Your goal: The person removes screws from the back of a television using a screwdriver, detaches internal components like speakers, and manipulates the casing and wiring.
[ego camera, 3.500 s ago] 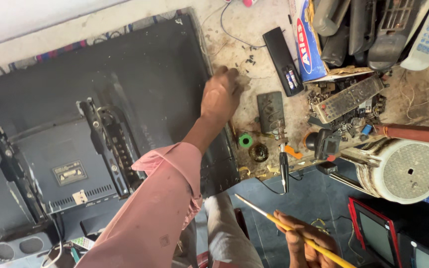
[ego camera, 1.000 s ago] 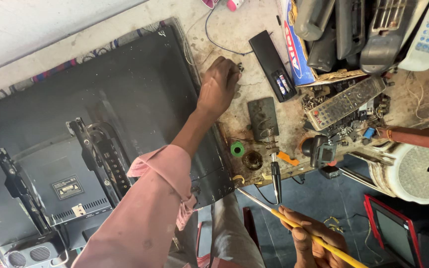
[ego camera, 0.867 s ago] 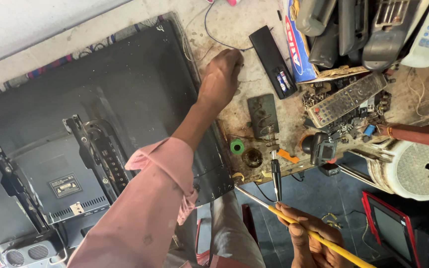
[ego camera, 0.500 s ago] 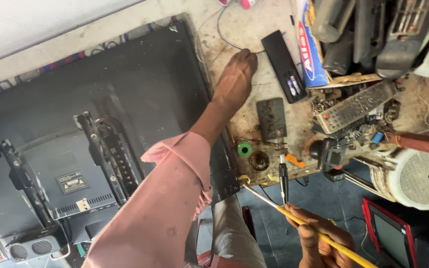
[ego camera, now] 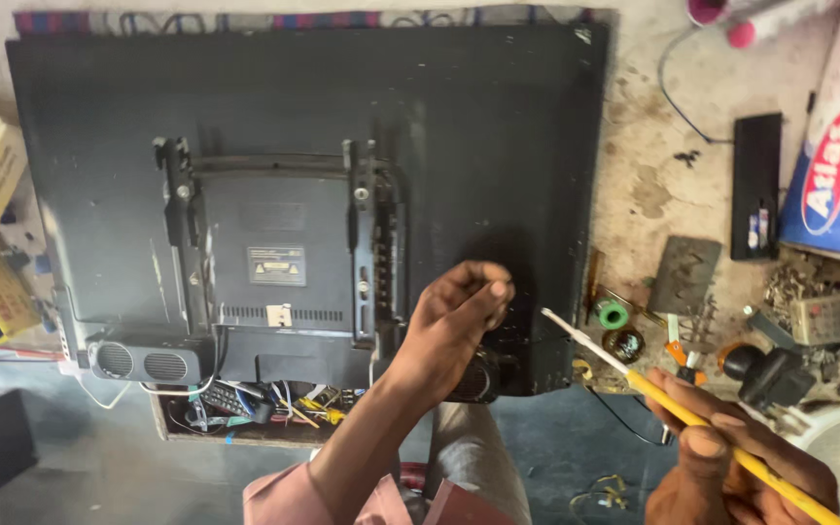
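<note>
Down low, left hand [ego camera: 459,311] hovering over the lower right part of the flat television's black back [ego camera: 498,136], fingers [ego camera: 493,290] pinched together, contents too small to tell; right hand [ego camera: 731,467] at bottom right, wrapped around a yellow-handled screwdriver [ego camera: 692,413], tip aimed toward the television's right edge on the cluttered desk [ego camera: 663,185]

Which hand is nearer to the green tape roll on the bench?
Right. The right hand holding the yellow screwdriver sits just below and right of the green tape roll; the left hand is farther left, over the television back.
</note>
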